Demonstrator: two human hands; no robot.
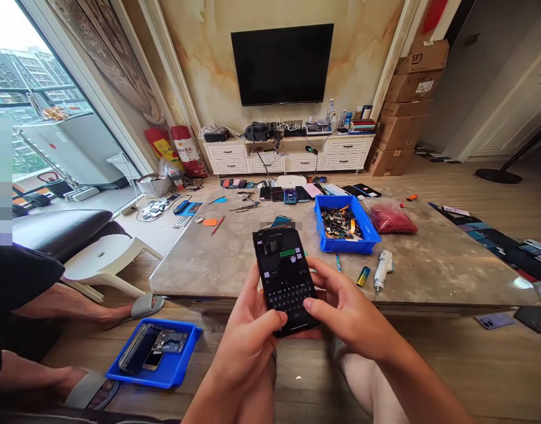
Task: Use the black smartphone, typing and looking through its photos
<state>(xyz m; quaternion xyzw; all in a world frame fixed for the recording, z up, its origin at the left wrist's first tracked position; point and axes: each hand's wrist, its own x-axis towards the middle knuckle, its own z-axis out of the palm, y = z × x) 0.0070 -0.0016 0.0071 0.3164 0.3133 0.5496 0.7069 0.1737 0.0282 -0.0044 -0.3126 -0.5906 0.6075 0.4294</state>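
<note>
A black smartphone (286,281) is being gripped over a stone table (200,272) by both hands, the left hand (246,338) cradling its lower edge, the right hand (345,309) pinching its side. Its long axis is pointing toward 11 o'clock. A blue tray (164,378) is sitting on the floor at 8 o'clock; a blue bin (352,242) is sitting on the table at 1 o'clock.

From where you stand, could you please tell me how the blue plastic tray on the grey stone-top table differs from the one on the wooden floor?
The table tray holds a heap of small parts; the floor tray holds phones and phone parts. The table tray stands on the grey table; the floor tray lies on the wooden floor. Both are open and bright blue.
</note>
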